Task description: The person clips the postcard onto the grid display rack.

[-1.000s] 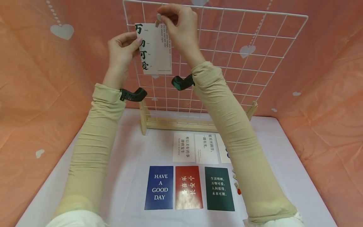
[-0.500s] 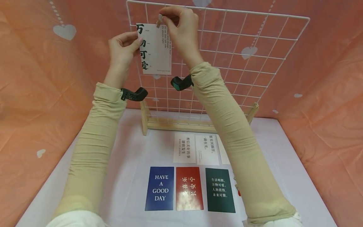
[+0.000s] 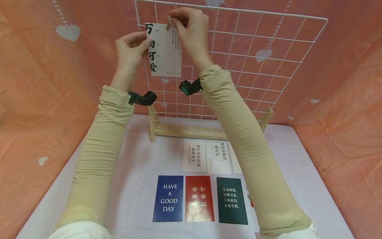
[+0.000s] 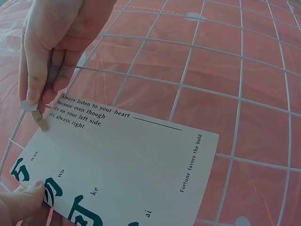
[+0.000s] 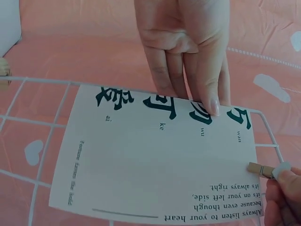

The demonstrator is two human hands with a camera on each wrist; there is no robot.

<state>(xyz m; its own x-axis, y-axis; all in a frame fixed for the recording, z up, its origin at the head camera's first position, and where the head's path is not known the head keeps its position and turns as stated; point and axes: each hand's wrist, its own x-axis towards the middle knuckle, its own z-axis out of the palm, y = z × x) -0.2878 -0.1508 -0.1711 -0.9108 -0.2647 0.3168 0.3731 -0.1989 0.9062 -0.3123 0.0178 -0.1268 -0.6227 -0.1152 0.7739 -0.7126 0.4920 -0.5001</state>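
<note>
A white card [image 3: 165,53] with large dark characters and small English lines stands upright against the white wire grid [image 3: 247,56], near its upper left. My left hand [image 3: 130,49] pinches the card's left edge, thumb in front and fingers behind. At the card's top edge, my right hand [image 3: 192,31] pinches a small wooden clothespin [image 5: 260,170] with a pale round decoration on its end. In the right wrist view the clothespin's tip lies over the card's edge. Whether it also clips a grid wire cannot be seen.
Blue [image 3: 168,198], red [image 3: 199,198] and green [image 3: 232,200] cards lie in a row on the white tabletop [image 3: 131,186]. Behind them lie white cards [image 3: 194,156], one partly under the right sleeve. A wooden base [image 3: 191,132] supports the grid.
The head view has shifted slightly. Card and clothespin stay close together, both hands keep their pinch, and the card sits a touch higher than half a second ago.
</note>
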